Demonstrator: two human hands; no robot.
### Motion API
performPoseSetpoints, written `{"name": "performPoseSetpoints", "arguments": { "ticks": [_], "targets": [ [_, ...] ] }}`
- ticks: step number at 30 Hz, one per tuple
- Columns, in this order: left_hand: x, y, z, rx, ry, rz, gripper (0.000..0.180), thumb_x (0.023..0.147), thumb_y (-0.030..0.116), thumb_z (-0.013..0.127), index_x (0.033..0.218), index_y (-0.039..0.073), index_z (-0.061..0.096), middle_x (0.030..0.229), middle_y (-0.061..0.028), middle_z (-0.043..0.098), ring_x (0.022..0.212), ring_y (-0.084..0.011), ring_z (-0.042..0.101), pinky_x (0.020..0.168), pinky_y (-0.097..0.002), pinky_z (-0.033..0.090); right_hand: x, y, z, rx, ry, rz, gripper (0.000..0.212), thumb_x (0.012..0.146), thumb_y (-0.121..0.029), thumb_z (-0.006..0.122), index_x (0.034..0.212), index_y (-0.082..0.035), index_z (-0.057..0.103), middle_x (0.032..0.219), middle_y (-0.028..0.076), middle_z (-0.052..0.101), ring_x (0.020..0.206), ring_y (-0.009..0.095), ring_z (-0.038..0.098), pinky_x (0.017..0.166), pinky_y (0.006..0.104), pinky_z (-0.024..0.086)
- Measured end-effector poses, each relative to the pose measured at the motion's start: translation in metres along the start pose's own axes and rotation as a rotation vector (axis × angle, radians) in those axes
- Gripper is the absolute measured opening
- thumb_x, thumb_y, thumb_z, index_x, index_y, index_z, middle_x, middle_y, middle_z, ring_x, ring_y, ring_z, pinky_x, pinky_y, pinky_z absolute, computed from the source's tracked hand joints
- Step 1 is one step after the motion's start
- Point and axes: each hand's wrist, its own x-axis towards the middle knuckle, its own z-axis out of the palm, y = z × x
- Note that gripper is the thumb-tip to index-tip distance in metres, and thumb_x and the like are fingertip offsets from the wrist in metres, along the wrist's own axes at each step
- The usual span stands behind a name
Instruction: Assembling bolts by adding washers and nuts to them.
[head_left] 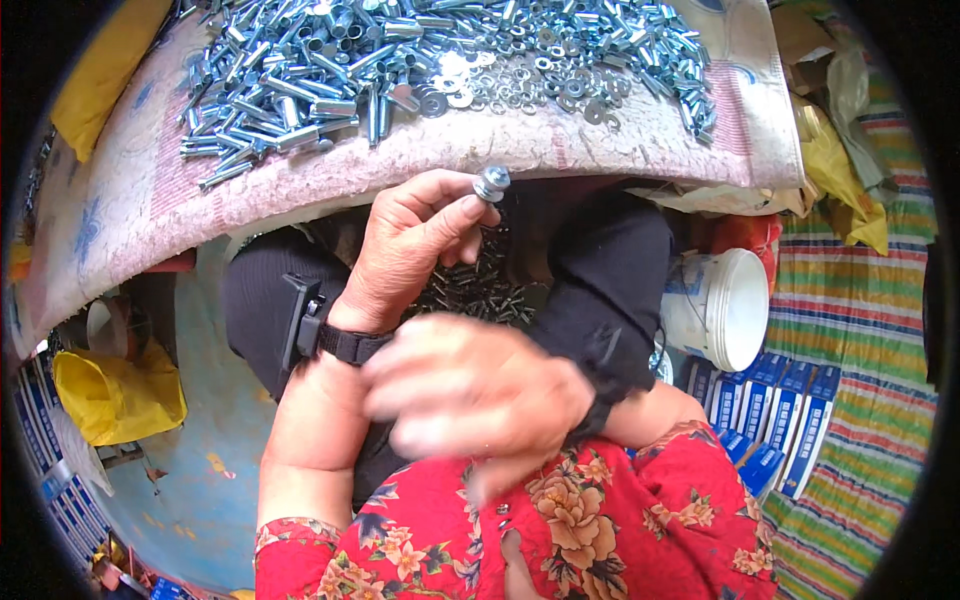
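Note:
My left hand (425,225) is raised at the near edge of the table, its fingers closed around a shiny metal bolt (491,184). A round washer and the bolt's end show above the fingertips; the rest is hidden in the grip. Lower down, my right hand (480,390) crosses in front of my left wrist. It is smeared by motion, so what its fingers do is unclear. Beyond my left hand lie a heap of metal bolts and sleeves (290,100) and a patch of loose washers and nuts (545,85).
A worn pale cloth (200,200) covers the table. Dark metal pieces (480,290) lie below its edge between my knees. At right are a white bucket (738,310), blue-and-white boxes (785,420) and a striped sheet (850,330). A yellow bag (120,395) sits at left.

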Motion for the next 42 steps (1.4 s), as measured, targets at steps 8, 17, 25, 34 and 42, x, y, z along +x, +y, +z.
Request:
{"name": "performPoseSetpoints", "arguments": {
  "ticks": [8, 17, 25, 34, 42],
  "targets": [
    [-0.011, 0.009, 0.001, 0.081, -0.154, -0.118, 0.017, 0.085, 0.016, 0.058, 0.097, 0.004, 0.059, 0.076, 0.0003, 0.06, 0.057, -0.0036, 0.051, 0.048, -0.0163, 0.037, -0.018, 0.04, -0.037, -0.11, 0.14, 0.317, 0.019, 0.076, -0.004, 0.06, 0.095, -0.003, 0.057, 0.079, 0.013, 0.055, 0.071, 0.028, 0.057, 0.061, 0.0324, 0.046],
    [-0.011, -0.03, 0.007, 1.157, -0.106, 0.484, 0.014, 0.073, 0.009, 0.064, 0.085, 0.004, 0.06, 0.073, -0.0139, 0.059, 0.067, -0.0285, 0.059, 0.059, -0.0339, 0.047, -0.074, 0.069, 0.002, -0.256, 0.176, 0.642, 0.032, 0.084, -0.027, 0.055, 0.063, -0.004, 0.052, 0.056, 0.015, 0.05, 0.052, 0.035, 0.051, 0.044, 0.0379, 0.038],
    [0.021, 0.028, -0.02, 1.435, 0.707, 0.745, 0.023, 0.073, 0.018, 0.069, 0.09, 0.005, 0.063, 0.068, -0.0091, 0.057, 0.055, -0.0221, 0.054, 0.052, -0.0327, 0.043, -0.086, 0.067, -0.014, -0.233, 0.324, 0.729, 0.033, 0.083, -0.024, 0.058, 0.063, 0.0, 0.05, 0.056, 0.014, 0.048, 0.048, 0.029, 0.049, 0.045, 0.034, 0.037],
    [0.046, 0.026, -0.021, 1.628, 0.771, 0.714, 0.029, 0.069, 0.028, 0.071, 0.091, 0.011, 0.063, 0.073, -0.0066, 0.061, 0.061, -0.0231, 0.06, 0.054, -0.0325, 0.046, -0.08, 0.069, 0.01, -0.179, 0.22, 0.521, 0.018, 0.077, -0.011, 0.062, 0.066, -0.001, 0.052, 0.058, 0.012, 0.05, 0.049, 0.028, 0.051, 0.045, 0.0336, 0.038],
    [0.034, 0.028, -0.019, 0.743, 0.623, 0.69, 0.015, 0.073, 0.005, 0.068, 0.086, 0.005, 0.06, 0.073, -0.0006, 0.06, 0.056, -0.0048, 0.054, 0.048, -0.019, 0.042, -0.016, 0.075, -0.009, -0.288, 0.407, 0.354, 0.009, 0.074, -0.006, 0.062, 0.077, -0.001, 0.054, 0.068, 0.013, 0.054, 0.059, 0.029, 0.055, 0.053, 0.0343, 0.043]
  ]
}}
